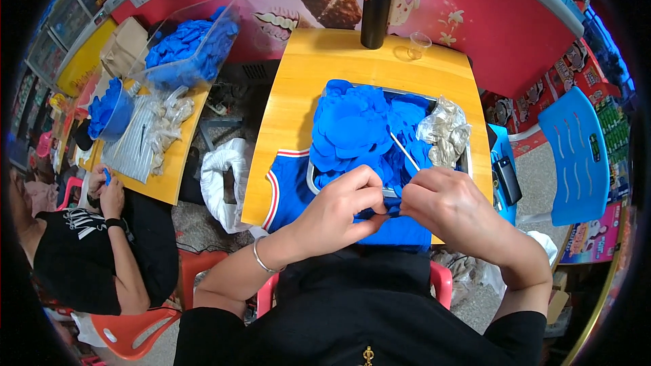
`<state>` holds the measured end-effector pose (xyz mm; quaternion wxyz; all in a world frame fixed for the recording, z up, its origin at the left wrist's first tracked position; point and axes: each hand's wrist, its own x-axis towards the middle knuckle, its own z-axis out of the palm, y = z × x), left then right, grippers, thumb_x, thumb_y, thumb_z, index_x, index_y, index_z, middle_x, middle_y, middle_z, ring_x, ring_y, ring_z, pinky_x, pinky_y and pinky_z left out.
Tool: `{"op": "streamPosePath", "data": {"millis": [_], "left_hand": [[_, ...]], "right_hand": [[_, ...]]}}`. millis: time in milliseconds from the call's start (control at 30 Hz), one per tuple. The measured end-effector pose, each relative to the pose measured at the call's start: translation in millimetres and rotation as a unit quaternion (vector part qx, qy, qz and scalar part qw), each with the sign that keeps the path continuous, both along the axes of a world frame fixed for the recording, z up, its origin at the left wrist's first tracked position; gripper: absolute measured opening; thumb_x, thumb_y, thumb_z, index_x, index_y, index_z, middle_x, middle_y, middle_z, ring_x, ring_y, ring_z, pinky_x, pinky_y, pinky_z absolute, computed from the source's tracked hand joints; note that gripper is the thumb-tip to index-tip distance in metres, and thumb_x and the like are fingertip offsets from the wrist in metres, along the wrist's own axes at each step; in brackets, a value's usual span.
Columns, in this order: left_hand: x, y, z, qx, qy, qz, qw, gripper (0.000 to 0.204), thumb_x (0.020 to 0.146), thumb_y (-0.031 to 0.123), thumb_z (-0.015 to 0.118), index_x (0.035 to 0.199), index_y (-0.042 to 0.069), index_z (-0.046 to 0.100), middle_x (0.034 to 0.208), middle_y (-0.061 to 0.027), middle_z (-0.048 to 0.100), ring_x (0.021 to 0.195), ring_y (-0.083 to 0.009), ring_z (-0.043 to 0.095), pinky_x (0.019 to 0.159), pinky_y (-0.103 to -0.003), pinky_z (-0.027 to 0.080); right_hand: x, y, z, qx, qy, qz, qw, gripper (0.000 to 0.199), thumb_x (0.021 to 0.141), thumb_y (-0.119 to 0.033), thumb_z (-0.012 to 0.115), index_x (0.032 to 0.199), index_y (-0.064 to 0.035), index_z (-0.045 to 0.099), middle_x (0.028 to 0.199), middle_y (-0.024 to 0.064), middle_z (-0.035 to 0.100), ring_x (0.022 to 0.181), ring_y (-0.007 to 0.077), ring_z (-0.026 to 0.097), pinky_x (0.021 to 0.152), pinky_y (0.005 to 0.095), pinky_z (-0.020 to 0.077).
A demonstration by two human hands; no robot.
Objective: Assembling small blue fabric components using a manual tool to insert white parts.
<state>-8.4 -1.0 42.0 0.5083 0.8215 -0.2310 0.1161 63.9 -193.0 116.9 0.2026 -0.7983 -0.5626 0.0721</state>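
- Hands first: left hand (342, 210) and right hand (444, 196) are almost fingertip to fingertip by the near edge of the tray (311, 181), fingers curled in. Some blue shows around the fingertips, but can't tell if either's really clamped on anything.
- Blue jersey (288, 186) pokes out on the tray's left.
- White stick (405, 151) is the one to watch: just past the right hand, which is nearer, slanting from upper left down toward its knuckles.
- Blue pieces (349, 122) sit heaped in the tray, beyond the left hand.
- Black flask (376, 13) stands way at the back.
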Motion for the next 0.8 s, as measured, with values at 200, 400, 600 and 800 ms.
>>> {"op": "streamPosePath", "data": {"millis": [200, 400, 600, 800], "left_hand": [[4.5, -2.1, -10.8, 0.001, -0.05, 0.021, 0.999, 0.02, 0.067, 0.003, 0.072, 0.071, 0.002, 0.052, 0.081, -0.0079, 0.05, 0.077, -0.0237, 0.054, 0.063, -0.033, 0.044], [4.7, -2.4, -7.0, 0.001, -0.07, 0.046, 0.996, 0.02, 0.066, 0.003, 0.073, 0.071, 0.003, 0.053, 0.081, -0.0073, 0.051, 0.075, -0.0245, 0.054, 0.062, -0.034, 0.044], [6.2, -7.8, -7.8, -0.065, -0.033, 0.063, 0.995, 0.017, 0.066, 0.002, 0.073, 0.072, 0.002, 0.057, 0.08, -0.008, 0.053, 0.074, -0.0244, 0.056, 0.062, -0.033, 0.045], [8.4, -13.0, -10.9, -0.008, -0.069, 0.074, 0.995, 0.016, 0.064, 0.0, 0.072, 0.071, 0.002, 0.058, 0.079, -0.0082, 0.055, 0.074, -0.0247, 0.056, 0.062, -0.034, 0.045]], "right_hand": [[0.1, 8.7, 2.8, -0.041, -0.045, 0.024, 0.998, 0.019, 0.069, -0.002, 0.058, 0.087, -0.0029, 0.052, 0.076, 0.0119, 0.053, 0.078, 0.031, 0.057, 0.069, 0.0383, 0.0454], [0.1, 12.3, 7.0, -0.041, -0.079, 0.043, 0.995, 0.021, 0.068, -0.003, 0.059, 0.088, -0.0028, 0.052, 0.077, 0.0113, 0.053, 0.078, 0.0296, 0.057, 0.07, 0.0377, 0.045], [1.4, 11.9, 14.6, -0.048, -0.124, 0.049, 0.99, 0.018, 0.068, -0.005, 0.06, 0.085, -0.0033, 0.055, 0.078, 0.0106, 0.052, 0.079, 0.0275, 0.055, 0.07, 0.0365, 0.0449], [1.8, 8.8, 7.8, -0.061, -0.147, 0.042, 0.986, 0.014, 0.068, -0.006, 0.061, 0.082, -0.0024, 0.058, 0.078, 0.01, 0.052, 0.078, 0.0257, 0.055, 0.069, 0.0354, 0.0449]]}}
